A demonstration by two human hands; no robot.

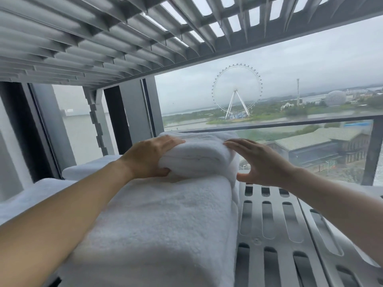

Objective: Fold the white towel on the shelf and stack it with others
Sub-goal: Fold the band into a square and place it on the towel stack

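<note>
The left hand has its grip closed on the folded white towel at the centre of the frame: fingers lie over the towel's top left edge and the thumb tucks under its near left corner. The right hand is spread wide, holding nothing; its fingertips touch the towel's upper right edge while the thumb points at the right side lower down. This towel sits on the far end of a larger folded white towel that fills the lower middle of the frame. More white towels lie at the lower left. All rest on a grey slotted shelf, bare at the lower right, with another slatted shelf across the top. Behind, at the right, a window shows a Ferris wheel.
</note>
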